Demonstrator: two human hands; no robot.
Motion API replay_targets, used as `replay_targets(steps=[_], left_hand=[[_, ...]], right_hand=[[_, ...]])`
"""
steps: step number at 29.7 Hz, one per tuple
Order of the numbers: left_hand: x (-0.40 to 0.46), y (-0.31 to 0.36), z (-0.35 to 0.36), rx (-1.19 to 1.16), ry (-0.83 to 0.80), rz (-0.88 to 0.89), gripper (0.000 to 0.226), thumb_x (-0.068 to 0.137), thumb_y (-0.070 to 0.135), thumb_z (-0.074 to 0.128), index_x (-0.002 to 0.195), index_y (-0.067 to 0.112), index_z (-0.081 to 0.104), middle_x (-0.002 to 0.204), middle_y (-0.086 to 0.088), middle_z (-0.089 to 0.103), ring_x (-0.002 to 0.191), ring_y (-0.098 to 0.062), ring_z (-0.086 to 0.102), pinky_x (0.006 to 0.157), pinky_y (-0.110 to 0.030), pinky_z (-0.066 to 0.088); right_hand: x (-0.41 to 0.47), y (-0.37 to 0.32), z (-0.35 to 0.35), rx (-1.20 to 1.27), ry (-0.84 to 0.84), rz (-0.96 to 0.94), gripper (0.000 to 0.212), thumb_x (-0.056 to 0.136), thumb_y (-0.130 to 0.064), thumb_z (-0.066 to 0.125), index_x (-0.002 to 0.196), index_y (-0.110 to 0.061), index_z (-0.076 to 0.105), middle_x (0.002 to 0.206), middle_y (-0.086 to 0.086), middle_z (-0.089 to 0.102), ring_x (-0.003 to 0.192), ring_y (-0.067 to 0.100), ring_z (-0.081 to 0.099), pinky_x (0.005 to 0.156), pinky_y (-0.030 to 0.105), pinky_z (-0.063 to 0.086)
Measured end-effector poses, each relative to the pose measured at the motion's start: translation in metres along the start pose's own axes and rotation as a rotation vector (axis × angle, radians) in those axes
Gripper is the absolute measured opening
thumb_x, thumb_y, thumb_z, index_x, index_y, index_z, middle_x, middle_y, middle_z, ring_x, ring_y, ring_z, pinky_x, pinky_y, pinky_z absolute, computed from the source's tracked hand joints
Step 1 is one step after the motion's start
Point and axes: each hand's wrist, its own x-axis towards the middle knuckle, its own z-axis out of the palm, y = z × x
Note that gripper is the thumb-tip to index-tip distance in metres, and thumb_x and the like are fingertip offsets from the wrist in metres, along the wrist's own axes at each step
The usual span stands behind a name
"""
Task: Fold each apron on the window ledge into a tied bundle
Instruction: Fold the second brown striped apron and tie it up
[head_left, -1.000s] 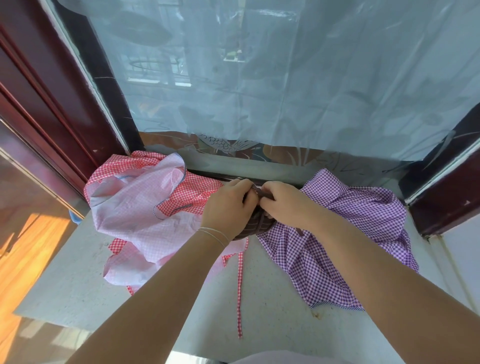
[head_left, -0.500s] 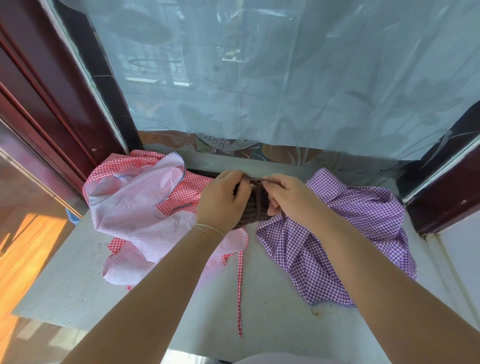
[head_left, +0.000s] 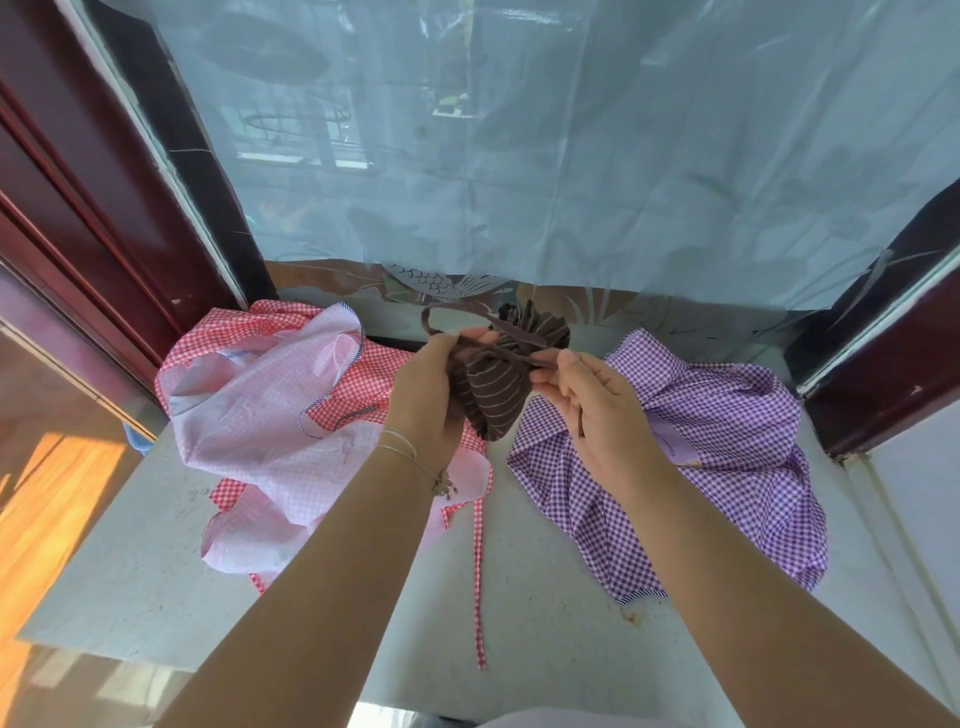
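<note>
A brown striped apron (head_left: 498, 389) is bunched into a tight bundle and held up above the window ledge (head_left: 540, 613). My left hand (head_left: 426, 389) grips the bundle's left side and a loop of its brown strap (head_left: 441, 314). My right hand (head_left: 592, 410) pinches the strap's other end against the bundle's right side. A red-and-pink checked apron (head_left: 270, 415) lies crumpled on the ledge at the left, its tie (head_left: 479, 582) trailing toward me. A purple checked apron (head_left: 691, 467) lies crumpled at the right.
Translucent plastic sheeting (head_left: 571, 156) covers the window behind the ledge. Dark red frames (head_left: 78, 208) stand at both sides. The ledge's front edge drops off to a sunlit wooden floor (head_left: 47, 509) at the left.
Both hands have lifted the brown bundle off the ledge and moved apart, pulling the strap out on either side. The bundle now shows between them.
</note>
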Motion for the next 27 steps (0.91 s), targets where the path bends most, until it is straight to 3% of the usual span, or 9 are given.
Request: replay_targets(steps=[4,7,11,14,17,19,21,24,27], left_hand=[[-0.003,0.007,-0.004,0.322,-0.129,0.222,0.035,0.099,0.015,0.047,0.076,0.017,0.073,0.081,-0.005,0.072,0.077,-0.018,0.066,0.075,-0.029,0.052],[-0.008,0.012,0.002,0.535,-0.13,0.33,0.036,0.099,0.017,0.05,0.069,0.021,0.07,0.069,0.004,0.07,0.068,-0.01,0.063,0.07,-0.024,0.051],[-0.007,0.012,0.006,0.428,-0.053,0.213,0.032,0.098,0.024,0.052,0.07,0.02,0.068,0.062,0.004,0.066,0.059,-0.01,0.061,0.066,-0.027,0.05],[-0.014,0.007,0.008,0.56,-0.091,0.38,0.027,0.1,0.019,0.047,0.078,0.017,0.062,0.059,0.009,0.064,0.059,-0.002,0.058,0.066,-0.018,0.048],[-0.02,0.006,0.012,0.158,-0.151,0.317,0.03,0.103,0.016,0.037,0.078,0.014,0.055,0.062,0.002,0.065,0.065,-0.012,0.064,0.071,-0.027,0.054],[-0.013,0.005,0.01,-0.199,-0.087,0.098,0.031,0.102,0.022,0.038,0.075,0.017,0.051,0.056,0.003,0.06,0.059,-0.015,0.062,0.072,-0.033,0.053],[-0.008,0.002,0.007,-0.358,-0.009,-0.113,0.034,0.101,0.03,0.04,0.07,0.019,0.048,0.052,0.004,0.054,0.052,-0.013,0.056,0.069,-0.031,0.052],[-0.005,-0.001,0.005,-0.049,0.037,-0.199,0.031,0.101,0.028,0.043,0.072,0.017,0.049,0.045,0.007,0.042,0.041,-0.009,0.042,0.047,-0.021,0.043],[-0.01,-0.001,0.012,0.607,-0.042,-0.05,0.029,0.102,0.019,0.039,0.077,0.015,0.055,0.052,0.004,0.045,0.049,-0.01,0.04,0.052,-0.023,0.038]], right_hand=[[-0.001,-0.005,-0.004,0.043,-0.014,0.06,0.032,0.102,-0.023,0.035,0.097,-0.005,0.06,0.089,0.015,0.07,0.085,0.026,0.068,0.085,0.038,0.056],[-0.003,-0.008,-0.002,0.047,-0.02,0.117,0.035,0.105,-0.022,0.029,0.093,-0.004,0.056,0.089,0.02,0.07,0.084,0.03,0.07,0.083,0.04,0.057],[-0.006,-0.013,0.001,-0.016,0.0,0.113,0.037,0.106,-0.023,0.027,0.092,-0.006,0.057,0.089,0.018,0.072,0.087,0.031,0.071,0.08,0.038,0.059],[-0.007,-0.01,-0.002,-0.097,0.012,0.129,0.037,0.105,-0.027,0.028,0.102,-0.003,0.056,0.085,0.013,0.074,0.085,0.028,0.072,0.075,0.035,0.059],[-0.007,-0.009,-0.002,-0.011,0.043,0.141,0.037,0.105,-0.027,0.027,0.102,-0.001,0.053,0.087,0.016,0.073,0.084,0.03,0.072,0.074,0.036,0.059],[-0.007,-0.011,-0.001,0.018,0.06,0.114,0.034,0.105,-0.026,0.027,0.096,-0.004,0.052,0.085,0.017,0.072,0.081,0.03,0.071,0.074,0.037,0.06],[-0.008,-0.012,0.0,-0.028,0.052,0.081,0.03,0.104,-0.026,0.029,0.091,-0.007,0.048,0.082,0.015,0.072,0.076,0.027,0.071,0.07,0.035,0.06],[-0.01,-0.011,0.002,-0.194,0.002,0.044,0.027,0.104,-0.025,0.028,0.09,-0.01,0.044,0.075,0.01,0.072,0.07,0.025,0.072,0.064,0.031,0.06],[-0.009,-0.007,0.002,-0.354,-0.046,0.019,0.025,0.104,-0.024,0.03,0.087,-0.012,0.044,0.073,0.012,0.072,0.069,0.028,0.072,0.062,0.034,0.06]])
